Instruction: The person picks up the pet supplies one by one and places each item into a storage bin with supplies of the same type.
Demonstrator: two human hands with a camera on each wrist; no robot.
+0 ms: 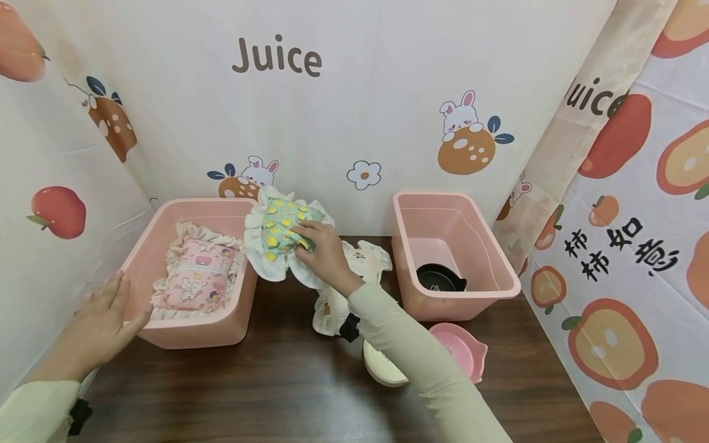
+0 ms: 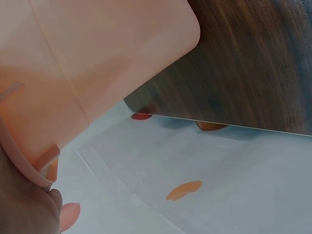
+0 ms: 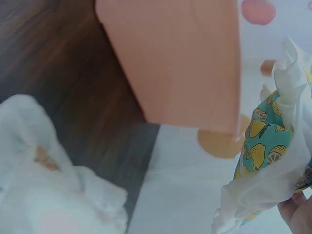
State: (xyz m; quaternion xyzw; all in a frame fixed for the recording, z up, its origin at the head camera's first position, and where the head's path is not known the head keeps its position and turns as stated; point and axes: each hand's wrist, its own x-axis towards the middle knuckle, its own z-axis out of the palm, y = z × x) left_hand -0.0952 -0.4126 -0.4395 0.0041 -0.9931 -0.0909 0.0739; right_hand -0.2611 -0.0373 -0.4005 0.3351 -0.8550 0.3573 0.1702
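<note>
Fingers [image 1: 311,232] of the right hand [image 1: 328,257] grip a lemon-print ruffled cushion [image 1: 281,227], held up near the right rim of a pink bin [image 1: 194,334]. The left hand [image 1: 96,329] rests on its left rim, fingers fairly straight. Inside lies 1 pink cushion [image 1: 199,274]; a white frilled piece [image 1: 367,259] sits on the table [image 1: 266,394].
</note>
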